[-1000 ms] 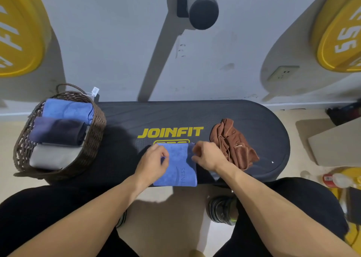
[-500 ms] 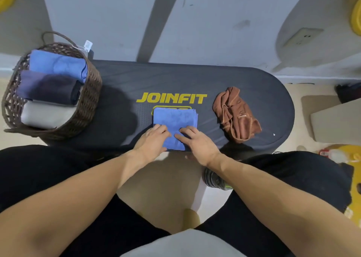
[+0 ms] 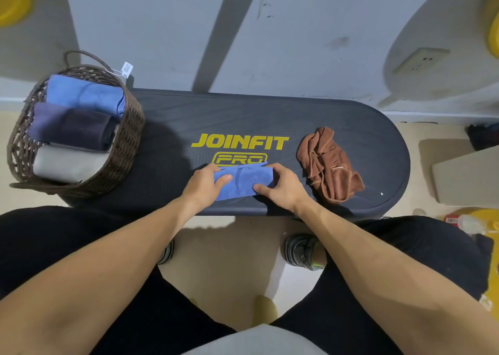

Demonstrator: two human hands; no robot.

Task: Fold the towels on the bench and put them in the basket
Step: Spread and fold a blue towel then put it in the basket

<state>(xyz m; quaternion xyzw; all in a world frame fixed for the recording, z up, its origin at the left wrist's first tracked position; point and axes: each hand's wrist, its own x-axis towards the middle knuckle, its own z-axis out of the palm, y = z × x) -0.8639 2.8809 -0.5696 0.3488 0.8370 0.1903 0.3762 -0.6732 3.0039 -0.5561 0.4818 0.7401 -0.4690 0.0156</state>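
Observation:
A folded blue towel (image 3: 243, 182) lies near the front edge of the black bench (image 3: 243, 117), just below the yellow lettering. My left hand (image 3: 204, 186) grips its left end, thumb on top. My right hand (image 3: 282, 186) grips its right end, thumb across the near corner. A crumpled brown towel (image 3: 328, 163) lies on the bench to the right. At the bench's left end stands a brown wicker basket (image 3: 127, 144) with three folded towels in it: a blue one (image 3: 83, 93), a dark navy one (image 3: 70, 128) and a grey one (image 3: 67, 163).
A grey wall (image 3: 297, 44) rises right behind the bench. My knees in black shorts and my shoes are in front of it. A beige board (image 3: 467, 176) and a yellow object with a bottle (image 3: 469, 223) lie on the floor at the right.
The blue towel has been folded over once more and is now a narrower strip. Both hands went from pressing flat on its near edge to gripping its two ends.

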